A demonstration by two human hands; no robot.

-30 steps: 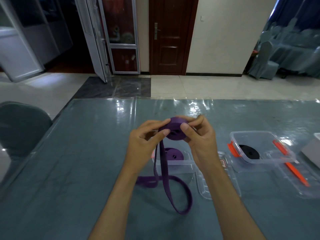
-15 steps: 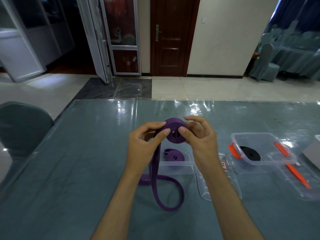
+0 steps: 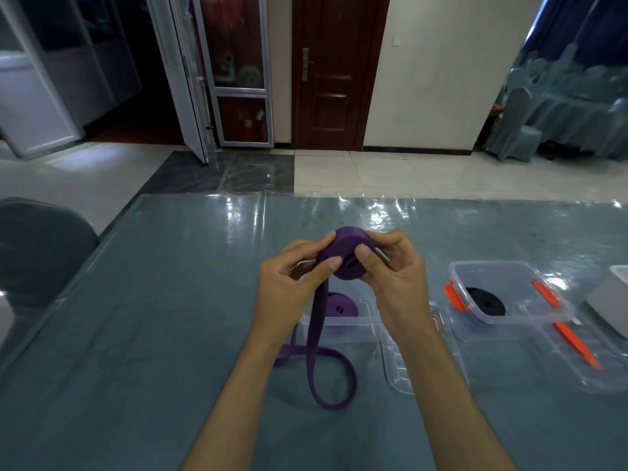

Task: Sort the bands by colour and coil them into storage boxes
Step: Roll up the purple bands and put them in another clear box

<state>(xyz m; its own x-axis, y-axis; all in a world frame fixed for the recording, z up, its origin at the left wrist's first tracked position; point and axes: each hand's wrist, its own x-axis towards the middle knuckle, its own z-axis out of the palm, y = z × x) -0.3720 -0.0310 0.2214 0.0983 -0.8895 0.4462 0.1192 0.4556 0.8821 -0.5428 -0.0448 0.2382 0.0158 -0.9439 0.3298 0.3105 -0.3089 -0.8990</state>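
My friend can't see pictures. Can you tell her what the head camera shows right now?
Two hands, the left hand and right hand, hold a half-rolled purple band above a blue-grey table, its loose tail looping down onto it. Behind it, a clear box holds another purple coil, and a second box with orange clips holds a black coil.

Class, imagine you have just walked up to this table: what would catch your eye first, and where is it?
First, the purple band, half coiled, held above the table by the left hand and right hand, its tail looping down onto the table. Next, the clear box at right, holding a black coil.
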